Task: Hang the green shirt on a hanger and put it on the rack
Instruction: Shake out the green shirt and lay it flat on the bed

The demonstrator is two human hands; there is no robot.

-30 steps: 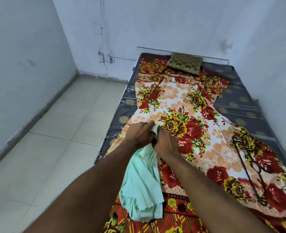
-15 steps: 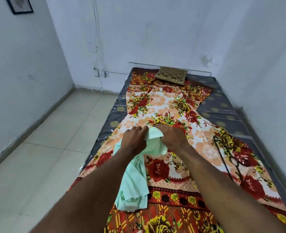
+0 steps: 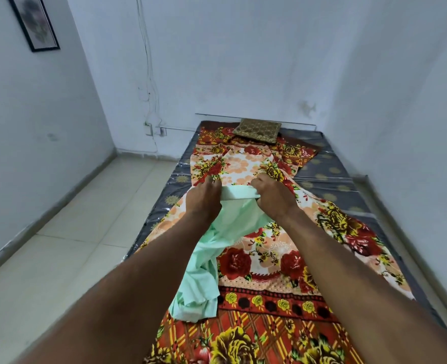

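Left hand (image 3: 204, 200) and right hand (image 3: 275, 199) both clench the green shirt (image 3: 232, 222) by its top edge, stretched between the fingers. Best pull it taut so the cloth below hangs untwisted.

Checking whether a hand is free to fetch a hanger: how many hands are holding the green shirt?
2. The left hand grips the top edge of the green shirt at its left end; the right hand grips the right end. No other hand is in view.

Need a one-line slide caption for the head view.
Left hand and right hand grip the pale green cloth shirt by its top edge, held over a red floral bedsheet.
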